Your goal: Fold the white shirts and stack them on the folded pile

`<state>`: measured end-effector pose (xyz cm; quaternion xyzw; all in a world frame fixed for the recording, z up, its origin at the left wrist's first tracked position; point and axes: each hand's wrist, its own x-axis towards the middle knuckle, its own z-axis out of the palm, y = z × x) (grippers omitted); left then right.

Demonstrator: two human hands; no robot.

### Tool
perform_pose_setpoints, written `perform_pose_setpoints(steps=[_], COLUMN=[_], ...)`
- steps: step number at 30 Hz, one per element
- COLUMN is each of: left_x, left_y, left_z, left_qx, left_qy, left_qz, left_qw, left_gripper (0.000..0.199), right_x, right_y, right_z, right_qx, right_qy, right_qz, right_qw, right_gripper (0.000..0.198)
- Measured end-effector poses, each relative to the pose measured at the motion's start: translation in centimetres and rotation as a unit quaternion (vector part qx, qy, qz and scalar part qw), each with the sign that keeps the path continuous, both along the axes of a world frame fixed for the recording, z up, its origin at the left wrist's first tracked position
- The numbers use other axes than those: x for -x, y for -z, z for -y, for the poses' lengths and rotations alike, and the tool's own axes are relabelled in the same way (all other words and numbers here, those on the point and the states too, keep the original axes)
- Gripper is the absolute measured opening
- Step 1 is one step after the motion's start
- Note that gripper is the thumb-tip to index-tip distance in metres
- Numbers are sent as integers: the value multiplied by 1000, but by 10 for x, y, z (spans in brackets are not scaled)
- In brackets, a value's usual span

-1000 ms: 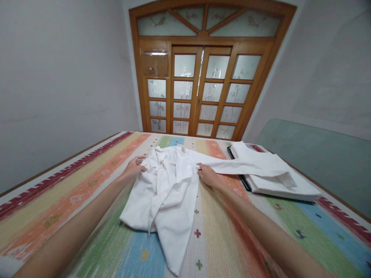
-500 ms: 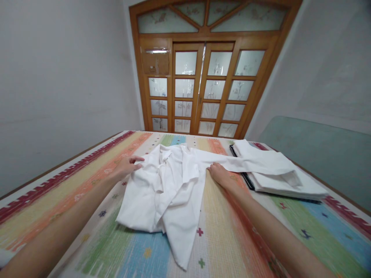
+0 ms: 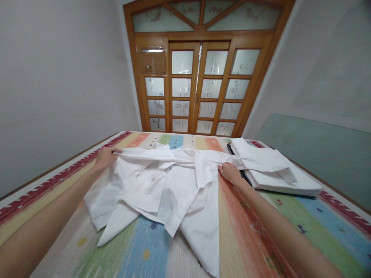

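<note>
A white long-sleeved shirt [image 3: 174, 181] lies spread and creased in front of me, its collar at the far side and its lower parts hanging toward me. My left hand [image 3: 108, 157] is closed on the shirt's upper left edge, pulling the cloth taut and slightly raised. At the upper right, near where the sleeve begins, my right hand [image 3: 231, 172] has its fingers pinched on the cloth. One sleeve runs on to the right past that hand, over a stack of folded white cloth [image 3: 298, 183].
A striped, patterned cloth [image 3: 237, 247] covers the surface. Under the white stack a black edge [image 3: 245, 177] shows. A pale green board [image 3: 313, 143] stands at the right wall. Wooden doors with glass panes [image 3: 199, 88] are at the back.
My left hand has moved left and drawn the shirt out wider. My right hand has shifted slightly right. The front panels have opened and their lower corners now lie apart.
</note>
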<state>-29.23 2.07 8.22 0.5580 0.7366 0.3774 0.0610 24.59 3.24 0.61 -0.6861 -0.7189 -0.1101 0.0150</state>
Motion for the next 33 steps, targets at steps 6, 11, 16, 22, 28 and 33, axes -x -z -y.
perform_pose_setpoints(steps=[6,11,16,22,28,33], left_x=[-8,-29,-73,-108,-102,-95], left_y=[7,34,51,63,64,59], left_z=[-15,-18,-31,-52,-76,-89], left_qx=[74,102,80,92,162,149], left_qy=[-9,-14,113,198,205,252], left_qz=[-177,-250,-189,-159,-151,-147], left_qw=[981,963,972,963,953,945], left_gripper=[31,17,27,44,81,72], right_x=[3,8,21,37,30,34], right_y=[0,-8,-18,-4,12,23], right_z=[1,-5,-16,-31,-73,-111], right_qx=[-3,16,30,2,-27,-21], right_qy=[12,49,59,-11,-95,-135], right_qz=[6,-5,8,21,-98,-174], right_qw=[1000,999,998,1000,990,975], right_gripper=[46,44,40,35,34,44])
